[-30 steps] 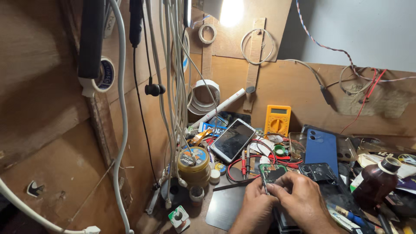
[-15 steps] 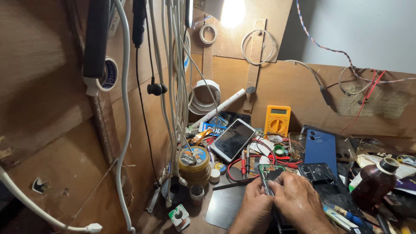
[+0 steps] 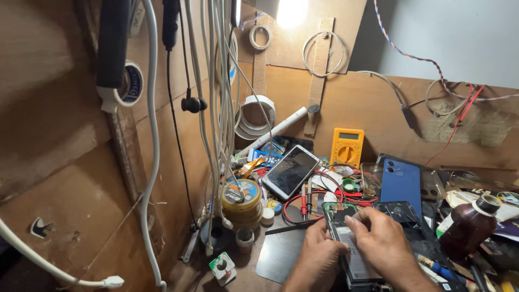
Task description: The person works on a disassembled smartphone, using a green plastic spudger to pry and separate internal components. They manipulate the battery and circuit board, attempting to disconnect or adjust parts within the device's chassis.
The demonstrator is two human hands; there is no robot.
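Note:
An opened phone (image 3: 346, 238) with its back off, green board at the top, lies on a dark mat (image 3: 281, 254) at the bench's front. My left hand (image 3: 316, 259) grips its left edge. My right hand (image 3: 381, 243) rests on top of it, fingers pressing near the upper part. Whether a tool is between the fingers is hidden.
A white phone (image 3: 292, 171) leans face up behind, with a yellow multimeter (image 3: 347, 146), a blue phone back (image 3: 400, 182) and red leads (image 3: 308, 197). A round tin (image 3: 241, 197) and hanging cables (image 3: 219, 108) stand left; a brown bottle (image 3: 469, 226) stands right.
The view has dipped slightly. My right hand has shifted over the opened phone, covering more of it; the thin tool seen at its top earlier is no longer visible.

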